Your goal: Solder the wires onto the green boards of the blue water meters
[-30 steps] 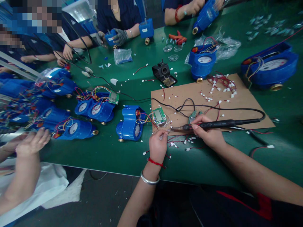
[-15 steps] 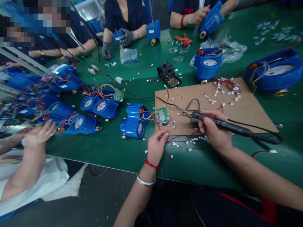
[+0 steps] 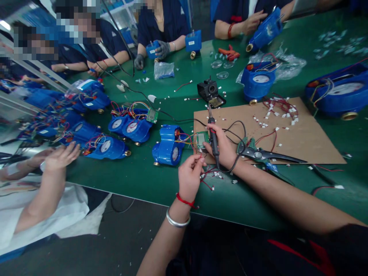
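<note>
My right hand is wrapped round a black soldering iron, its tip pointing up and away toward the black iron stand. Between the thumb and fingers of my left hand is the end of a thin red wire. Just beyond my fingers lies a green circuit board with a display, at the left edge of the cardboard sheet. Coloured wires join it to a blue meter on its left. Green-handled cutters rest on the cardboard, right of my right hand.
More blue meters stand at left and right. Red wires with white plugs lie on the cardboard. Orange pliers and a plastic bag are farther back. Other people work across the table and at left.
My right hand has moved left with the soldering iron, whose tip has swung upward, near the board. The cutters have come into clear view. My left hand stays near the board.
</note>
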Tool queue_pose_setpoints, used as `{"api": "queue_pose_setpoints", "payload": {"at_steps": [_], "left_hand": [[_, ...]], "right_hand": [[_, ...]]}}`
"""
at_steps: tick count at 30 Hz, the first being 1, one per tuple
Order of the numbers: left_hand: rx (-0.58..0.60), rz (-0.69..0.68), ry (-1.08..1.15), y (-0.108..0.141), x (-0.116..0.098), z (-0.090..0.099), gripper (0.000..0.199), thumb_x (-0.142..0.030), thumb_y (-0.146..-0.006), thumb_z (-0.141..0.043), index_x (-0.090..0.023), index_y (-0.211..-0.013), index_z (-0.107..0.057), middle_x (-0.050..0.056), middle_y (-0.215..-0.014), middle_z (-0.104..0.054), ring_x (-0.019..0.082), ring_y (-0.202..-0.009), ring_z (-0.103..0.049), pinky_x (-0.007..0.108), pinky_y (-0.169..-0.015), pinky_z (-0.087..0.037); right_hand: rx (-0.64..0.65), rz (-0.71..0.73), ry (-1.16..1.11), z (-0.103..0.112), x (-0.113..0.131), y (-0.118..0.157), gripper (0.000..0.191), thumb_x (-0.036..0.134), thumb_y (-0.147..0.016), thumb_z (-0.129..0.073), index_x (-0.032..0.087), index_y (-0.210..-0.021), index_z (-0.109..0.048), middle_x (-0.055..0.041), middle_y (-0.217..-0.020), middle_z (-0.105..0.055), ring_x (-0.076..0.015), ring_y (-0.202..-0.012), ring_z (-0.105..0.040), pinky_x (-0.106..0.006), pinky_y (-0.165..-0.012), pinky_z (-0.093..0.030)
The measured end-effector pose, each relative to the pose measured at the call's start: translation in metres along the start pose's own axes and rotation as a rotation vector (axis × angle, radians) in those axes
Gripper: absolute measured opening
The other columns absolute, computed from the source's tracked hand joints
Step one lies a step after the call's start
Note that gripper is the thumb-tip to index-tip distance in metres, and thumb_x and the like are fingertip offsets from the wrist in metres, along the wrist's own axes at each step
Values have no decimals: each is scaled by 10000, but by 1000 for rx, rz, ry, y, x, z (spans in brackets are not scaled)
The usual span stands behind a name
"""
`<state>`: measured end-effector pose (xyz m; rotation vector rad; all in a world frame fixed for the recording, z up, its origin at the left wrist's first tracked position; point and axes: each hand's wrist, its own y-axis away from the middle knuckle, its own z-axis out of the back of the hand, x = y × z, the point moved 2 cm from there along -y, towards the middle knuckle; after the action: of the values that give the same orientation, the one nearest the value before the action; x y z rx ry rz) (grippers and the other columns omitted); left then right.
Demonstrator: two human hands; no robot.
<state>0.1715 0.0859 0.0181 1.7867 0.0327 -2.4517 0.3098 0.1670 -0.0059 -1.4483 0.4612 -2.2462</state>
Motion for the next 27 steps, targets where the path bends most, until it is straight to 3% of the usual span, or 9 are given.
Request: {"api": "queue_pose_setpoints", "payload": {"at_steps": [2,5,9,13,27], "left_hand": [[-74,-127,-149,-3,-1,6,187,-310,-891,-493,-182,-952,-615,22,-794,-657,101,-589,-573,227,-585,-467],[-160,-344,-342,-15,-5,12,173,-254,-903,-477,-183,-957,-625,53,-926,-667,151,-846,-621,290,-794,-489],[-153,-521,-489,-37,-6,9,194,-181,-911,-442,-162,-1007,-610,79,-1066,-646,172,-1036,-579,334,-924,-453],[-114,-493,-557,-49,2,4,214,-163,-915,-415,-158,-1023,-600,81,-1028,-653,174,-992,-594,330,-892,-472],[-123,-408,-365,-54,18,6,121,-135,-877,-496,-185,-891,-605,49,-986,-663,154,-938,-593,311,-837,-480]], "right_hand": [[17,-9,3,-2,-5,1,569,266,-800,-589,225,-1319,-359,-103,-1265,-488,-256,-1158,-477,-426,-1007,-378],[43,-18,-21,-1,-8,1,582,236,-803,-577,215,-1337,-345,-102,-1274,-486,-250,-1168,-476,-415,-1018,-371],[85,-31,-45,1,-10,-3,567,214,-809,-556,220,-1337,-349,-97,-1273,-495,-247,-1171,-481,-413,-1023,-370],[112,-8,-69,2,-11,-8,551,204,-813,-541,224,-1333,-361,-96,-1296,-487,-246,-1188,-472,-416,-1028,-365],[140,-52,-49,0,-13,-10,537,185,-829,-536,265,-1331,-362,-80,-1308,-487,-235,-1204,-468,-422,-1040,-364]]}}
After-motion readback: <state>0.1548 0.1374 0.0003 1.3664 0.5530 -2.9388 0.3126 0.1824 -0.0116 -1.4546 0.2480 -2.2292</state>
